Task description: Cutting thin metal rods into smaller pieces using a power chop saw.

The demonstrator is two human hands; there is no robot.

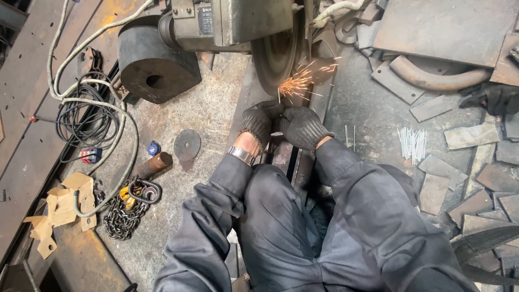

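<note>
- Head view: your left hand and right hand, both in dark knit gloves, meet just below the frame's centre top, fingers curled together and pinched on a small metal piece held between them.
- That piece sits just under the grinding wheel; orange sparks spray right of the wheel, above your right hand.
- A steel wristwatch shows at your left cuff.
- Centre left of the frame, a worn flat disc lies on the floor.
- Lower left, a chain is heaped beside torn cardboard.
- Right of centre, a bundle of thin metal rods rests among steel plate offcuts.
</note>
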